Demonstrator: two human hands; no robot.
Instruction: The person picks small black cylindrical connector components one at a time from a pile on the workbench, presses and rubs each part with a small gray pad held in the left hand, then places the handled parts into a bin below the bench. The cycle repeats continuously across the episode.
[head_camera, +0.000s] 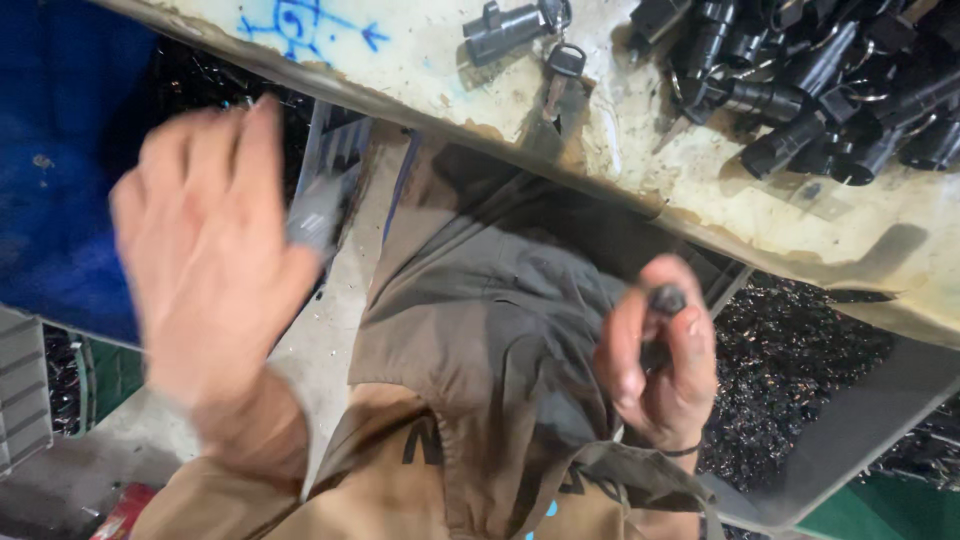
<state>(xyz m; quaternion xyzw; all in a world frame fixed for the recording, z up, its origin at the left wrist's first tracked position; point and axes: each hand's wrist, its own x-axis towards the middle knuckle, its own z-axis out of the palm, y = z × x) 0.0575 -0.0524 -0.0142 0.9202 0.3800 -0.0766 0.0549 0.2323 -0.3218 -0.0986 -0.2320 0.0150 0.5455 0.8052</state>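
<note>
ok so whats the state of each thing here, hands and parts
left hand: raised, blurred, grey piece at the fingertips
right hand: closed on a small dark cylinder
lock cylinder with key: lying loose on the workbench
pile of black lock cylinders: heaped on the bench

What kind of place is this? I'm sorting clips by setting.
Probably a small workshop or factory bench where locks are put together. A heap of black lock cylinders lies on a worn, stained table, some with keys, and the right hand pinches a small dark part.
</note>
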